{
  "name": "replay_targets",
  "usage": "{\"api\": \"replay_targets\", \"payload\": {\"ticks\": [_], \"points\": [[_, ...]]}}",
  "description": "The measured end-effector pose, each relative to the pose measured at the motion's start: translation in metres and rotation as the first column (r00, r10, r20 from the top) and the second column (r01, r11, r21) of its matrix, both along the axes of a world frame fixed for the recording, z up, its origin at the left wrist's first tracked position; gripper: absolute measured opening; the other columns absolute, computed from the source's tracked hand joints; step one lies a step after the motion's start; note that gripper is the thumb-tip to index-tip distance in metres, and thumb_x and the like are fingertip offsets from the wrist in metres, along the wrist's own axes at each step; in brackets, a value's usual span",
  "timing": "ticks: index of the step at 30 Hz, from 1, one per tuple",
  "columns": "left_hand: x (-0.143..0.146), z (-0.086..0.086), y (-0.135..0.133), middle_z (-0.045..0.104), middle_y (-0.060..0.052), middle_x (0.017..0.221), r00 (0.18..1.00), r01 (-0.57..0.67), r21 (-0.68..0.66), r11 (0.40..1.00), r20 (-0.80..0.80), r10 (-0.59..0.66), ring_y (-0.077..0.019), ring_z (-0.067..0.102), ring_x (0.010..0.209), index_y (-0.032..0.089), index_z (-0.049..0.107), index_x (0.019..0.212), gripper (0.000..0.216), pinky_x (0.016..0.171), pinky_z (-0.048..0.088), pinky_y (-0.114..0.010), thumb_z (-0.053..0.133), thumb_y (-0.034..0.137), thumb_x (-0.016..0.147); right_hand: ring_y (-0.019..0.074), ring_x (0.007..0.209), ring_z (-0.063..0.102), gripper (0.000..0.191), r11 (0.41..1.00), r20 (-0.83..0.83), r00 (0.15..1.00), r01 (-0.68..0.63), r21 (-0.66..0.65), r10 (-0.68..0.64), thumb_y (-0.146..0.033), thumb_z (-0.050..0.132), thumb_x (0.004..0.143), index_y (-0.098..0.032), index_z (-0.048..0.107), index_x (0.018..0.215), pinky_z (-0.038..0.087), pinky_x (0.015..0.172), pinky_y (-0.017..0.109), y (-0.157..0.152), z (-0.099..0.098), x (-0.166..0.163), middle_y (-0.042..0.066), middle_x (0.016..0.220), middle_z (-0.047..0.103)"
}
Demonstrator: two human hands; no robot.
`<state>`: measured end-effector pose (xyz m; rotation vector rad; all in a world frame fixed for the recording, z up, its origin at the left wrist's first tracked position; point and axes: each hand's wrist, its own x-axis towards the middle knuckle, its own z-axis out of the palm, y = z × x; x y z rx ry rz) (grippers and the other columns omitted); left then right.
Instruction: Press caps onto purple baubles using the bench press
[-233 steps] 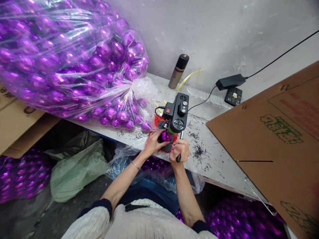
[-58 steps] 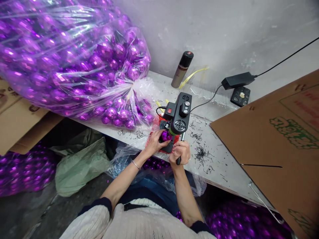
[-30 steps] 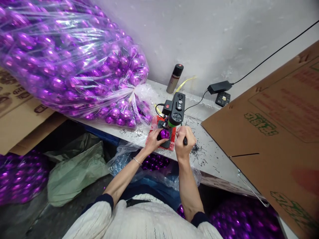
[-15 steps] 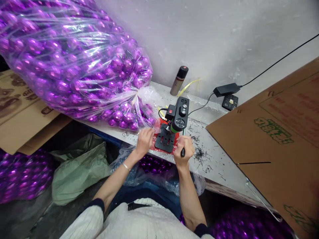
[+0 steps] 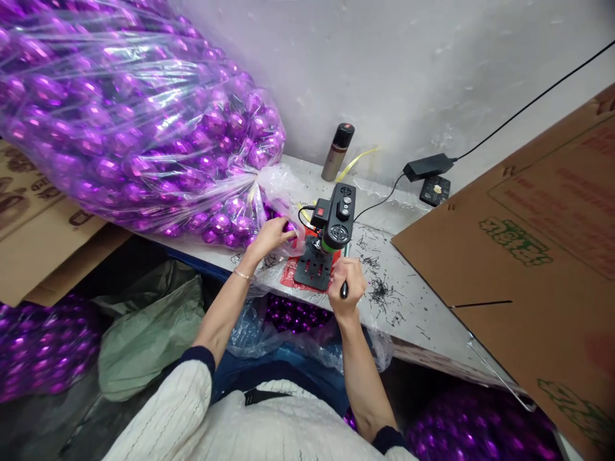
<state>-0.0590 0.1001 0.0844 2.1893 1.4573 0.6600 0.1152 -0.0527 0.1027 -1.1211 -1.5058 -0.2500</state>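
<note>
My right hand [image 5: 346, 285] is wrapped round the black-ended lever handle [image 5: 344, 290] of a small black bench press [image 5: 339, 218]. The press has a slotted black base plate [image 5: 313, 272] lying on a red sheet [image 5: 289, 274]. My left hand [image 5: 271, 237] is at the loose mouth of a big clear plastic bag [image 5: 283, 182], left of the press. Its thumb and forefinger are apart, with purple showing between them; the other fingertips are partly hidden. Shiny purple faceted balls [image 5: 218, 221] fill the bag. No ball is visible on the base plate.
A spray can [image 5: 337, 152] stands by the wall, near a black power adapter [image 5: 429, 166] with its cable. Small black clippings [image 5: 380, 289] litter the white table [image 5: 413, 320]. A cardboard box [image 5: 519, 256] leans in from the right. More purple balls [image 5: 295, 314] lie below the table edge.
My left hand has moved up and left, from beside the base plate to the bag's mouth. My right hand stays on the lever. The view has shifted slightly.
</note>
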Motion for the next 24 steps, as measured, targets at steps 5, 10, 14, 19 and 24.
{"api": "replay_targets", "payload": {"ticks": [5,10,14,19,24], "points": [[-0.013,-0.012,-0.065,0.066,-0.013,0.131,0.684,-0.117,-0.200,0.973,0.694,0.225,-0.0231,0.066,0.115,0.017,0.055,0.134,0.057,0.099,0.053,-0.038,0.064,0.051,0.088,0.0127,0.066,0.053,0.026,1.000,-0.032,0.999,-0.003,-0.017,0.003,-0.012,0.041,0.095,-0.022,0.048,0.072,0.042,0.062,0.028,0.001,0.007,0.001,0.000,0.068,0.054],[0.024,-0.056,-0.121,0.070,-0.014,0.122,0.404,0.089,-0.471,0.878,0.823,0.400,-0.0243,0.068,0.111,0.016,0.054,0.128,0.064,0.102,0.052,-0.041,0.074,0.052,0.079,0.0118,0.060,0.048,0.032,0.995,-0.079,0.997,0.017,-0.103,-0.025,-0.021,0.042,0.097,-0.022,0.045,0.065,0.037,0.061,0.029,0.005,0.031,0.005,-0.002,0.062,0.048],[0.049,-0.077,-0.122,0.069,-0.013,0.120,0.453,0.015,-0.419,0.908,0.812,0.367,-0.0238,0.068,0.110,0.018,0.055,0.124,0.060,0.102,0.051,-0.041,0.077,0.048,0.077,0.0107,0.058,0.045,0.035,0.990,-0.063,0.997,0.031,-0.136,-0.040,-0.023,0.042,0.098,-0.022,0.042,0.063,0.035,0.061,0.029,0.006,0.041,0.006,-0.003,0.060,0.045],[0.057,-0.078,-0.105,0.066,-0.013,0.124,0.790,-0.125,-0.163,0.979,0.581,0.198,-0.0289,0.063,0.117,0.018,0.058,0.126,0.055,0.104,0.049,-0.045,0.078,0.038,0.079,0.0118,0.062,0.048,0.031,0.991,-0.047,0.999,0.010,-0.132,-0.017,-0.022,0.041,0.098,-0.022,0.046,0.067,0.037,0.062,0.029,0.003,0.036,0.006,-0.001,0.063,0.049],[0.061,-0.076,-0.098,0.061,-0.014,0.129,0.916,-0.020,0.067,0.998,0.401,-0.008,-0.0302,0.059,0.122,0.018,0.056,0.132,0.059,0.103,0.050,-0.046,0.077,0.034,0.080,0.0117,0.064,0.049,0.026,0.994,-0.010,1.000,-0.008,-0.111,0.007,-0.016,0.042,0.096,-0.021,0.049,0.072,0.038,0.063,0.028,0.001,0.030,0.007,-0.001,0.066,0.051]]}}
